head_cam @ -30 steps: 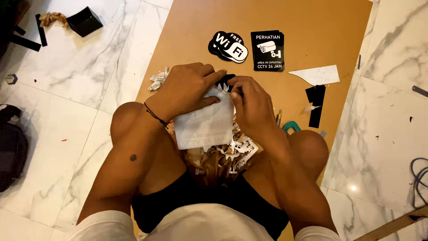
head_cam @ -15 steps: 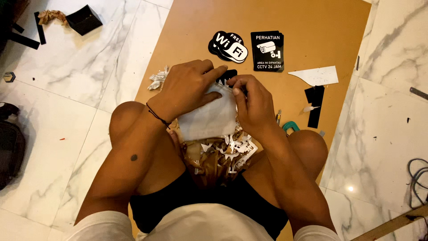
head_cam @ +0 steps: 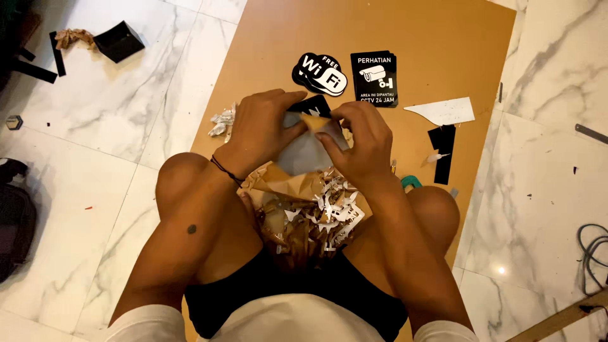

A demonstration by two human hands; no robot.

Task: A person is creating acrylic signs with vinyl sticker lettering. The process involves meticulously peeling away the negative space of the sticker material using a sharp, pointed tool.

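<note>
I sit cross-legged over a brown board (head_cam: 430, 38) on the floor. My left hand (head_cam: 259, 130) and my right hand (head_cam: 361, 142) both grip one flat piece: a black sign with a pale grey-white film (head_cam: 307, 152) peeling off it, one brown corner folded up between my fingertips. The film hangs down toward my lap. In my lap lies a heap of crumpled brown backing paper and white cut-out scraps (head_cam: 310, 215).
Two finished black signs lie on the board ahead: a rounded one (head_cam: 320, 73) and a rectangular one (head_cam: 374, 77). A white offcut (head_cam: 443, 111) and black strip (head_cam: 442, 152) lie at right, crumpled scraps (head_cam: 221, 120) at left. A black box (head_cam: 117, 41) sits on the marble floor.
The white film has been peeled further down off the sign. My hands have shifted closer together at its upper edge, and a brown corner now shows between my fingers.
</note>
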